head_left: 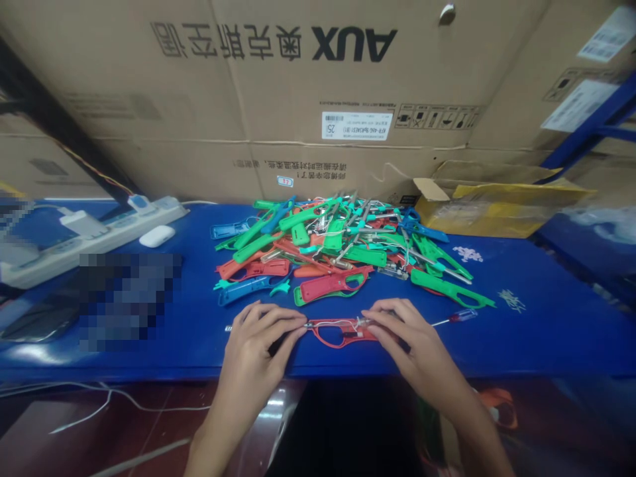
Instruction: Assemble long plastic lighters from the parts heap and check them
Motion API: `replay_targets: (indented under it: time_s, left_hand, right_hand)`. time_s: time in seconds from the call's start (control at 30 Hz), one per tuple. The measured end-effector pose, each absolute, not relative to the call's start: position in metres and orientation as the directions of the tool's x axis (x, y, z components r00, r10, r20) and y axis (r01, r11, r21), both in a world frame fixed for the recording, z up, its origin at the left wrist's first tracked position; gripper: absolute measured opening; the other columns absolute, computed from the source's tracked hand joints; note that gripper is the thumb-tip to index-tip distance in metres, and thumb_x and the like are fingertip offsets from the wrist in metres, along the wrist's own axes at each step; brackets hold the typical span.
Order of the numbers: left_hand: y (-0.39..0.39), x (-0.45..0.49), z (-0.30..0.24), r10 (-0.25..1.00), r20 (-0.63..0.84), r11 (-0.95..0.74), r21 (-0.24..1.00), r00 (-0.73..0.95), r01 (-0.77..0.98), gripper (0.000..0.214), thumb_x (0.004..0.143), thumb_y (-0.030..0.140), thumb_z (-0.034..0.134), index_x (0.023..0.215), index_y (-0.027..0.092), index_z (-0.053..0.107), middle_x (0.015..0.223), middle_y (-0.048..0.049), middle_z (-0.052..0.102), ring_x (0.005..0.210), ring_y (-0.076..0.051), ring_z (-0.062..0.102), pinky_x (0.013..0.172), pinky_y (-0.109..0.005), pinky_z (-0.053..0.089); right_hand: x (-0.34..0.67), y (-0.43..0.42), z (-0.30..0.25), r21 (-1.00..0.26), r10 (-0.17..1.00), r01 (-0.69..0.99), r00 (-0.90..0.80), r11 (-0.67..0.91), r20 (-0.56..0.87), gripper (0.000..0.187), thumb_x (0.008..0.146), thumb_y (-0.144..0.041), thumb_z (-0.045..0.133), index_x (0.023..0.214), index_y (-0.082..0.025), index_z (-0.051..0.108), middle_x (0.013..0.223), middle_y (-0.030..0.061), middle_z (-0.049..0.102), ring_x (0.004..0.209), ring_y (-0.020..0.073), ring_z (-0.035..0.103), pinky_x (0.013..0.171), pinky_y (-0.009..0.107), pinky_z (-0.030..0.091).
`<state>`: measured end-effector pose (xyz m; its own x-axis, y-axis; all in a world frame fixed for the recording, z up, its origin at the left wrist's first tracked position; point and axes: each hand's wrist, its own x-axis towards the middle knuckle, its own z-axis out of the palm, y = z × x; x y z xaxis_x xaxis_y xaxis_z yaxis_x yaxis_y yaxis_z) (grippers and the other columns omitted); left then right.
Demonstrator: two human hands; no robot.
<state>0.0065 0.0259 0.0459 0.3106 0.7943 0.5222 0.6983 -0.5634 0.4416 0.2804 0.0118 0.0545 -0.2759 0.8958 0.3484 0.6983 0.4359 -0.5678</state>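
Note:
An opened red stick-lighter shell lies on the blue tabletop directly in front of me. A white wire and a small dark part show inside it, beside the loop of its trigger guard. My left hand pinches the narrow left end, where a bit of metal sticks out between thumb and fingers. At the wider right end, my right hand has its thumb and fingers closed on the shell, over the inner parts. Its fingertips cover what exactly they press. Just behind is a pile of lighter shells in red, green and blue, with metal tubes and wires.
A screwdriver lies right of my right hand, near small white pieces and thin pins. A yellow-taped carton stands behind. Leftward are a power strip and a white case.

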Motion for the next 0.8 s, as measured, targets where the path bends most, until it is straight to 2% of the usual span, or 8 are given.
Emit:
replay_targets:
  time_s: [0.1, 0.3, 0.57, 0.8]
  left_hand:
    - [0.0248, 0.0067, 0.0465, 0.809, 0.503, -0.547, 0.453, 0.305, 0.704, 0.011, 0.099, 0.027, 0.065, 0.104, 0.032, 0.073, 0.103, 0.0053, 0.077, 0.095, -0.020, 0.063, 0.087, -0.040, 0.041]
    - [0.0235, 0.0065, 0.0489, 0.826, 0.466, -0.537, 0.476, 0.318, 0.696, 0.012, 0.101, 0.025, 0.061, 0.103, 0.030, 0.071, 0.106, 0.0044, 0.075, 0.098, -0.020, 0.061, 0.083, -0.037, 0.041]
    - [0.0237, 0.0077, 0.0481, 0.844, 0.436, -0.513, 0.484, 0.313, 0.709, 0.011, 0.102, 0.026, 0.060, 0.102, 0.030, 0.070, 0.106, 0.0038, 0.075, 0.099, -0.021, 0.061, 0.082, -0.038, 0.039]
    - [0.0243, 0.0073, 0.0494, 0.822, 0.450, -0.548, 0.460, 0.349, 0.698, 0.011, 0.102, 0.025, 0.060, 0.104, 0.031, 0.069, 0.107, 0.0048, 0.074, 0.097, -0.020, 0.061, 0.081, -0.036, 0.039]
  right_hand:
    - [0.2800, 0.0113, 0.0547, -0.569, 0.899, 0.701, -0.278, 0.430, 0.337, 0.024, 0.103, -0.027, 0.054, 0.118, -0.027, 0.072, 0.112, 0.0082, 0.066, 0.106, 0.0222, 0.063, 0.093, 0.037, 0.054]
    - [0.2804, 0.0090, 0.0534, -0.555, 0.910, 0.725, -0.279, 0.408, 0.306, 0.023, 0.102, -0.024, 0.054, 0.116, -0.028, 0.071, 0.114, 0.0071, 0.066, 0.107, 0.0229, 0.062, 0.099, 0.044, 0.051]
    - [0.2861, 0.0124, 0.0558, -0.560, 0.869, 0.668, -0.317, 0.490, 0.381, 0.026, 0.102, -0.018, 0.053, 0.116, -0.027, 0.072, 0.112, 0.0067, 0.065, 0.103, 0.0196, 0.063, 0.090, 0.032, 0.053]
    - [0.2816, 0.0114, 0.0556, -0.547, 0.847, 0.655, -0.320, 0.521, 0.425, 0.027, 0.101, -0.015, 0.055, 0.117, -0.025, 0.073, 0.108, 0.0062, 0.064, 0.100, 0.0181, 0.062, 0.088, 0.030, 0.053]
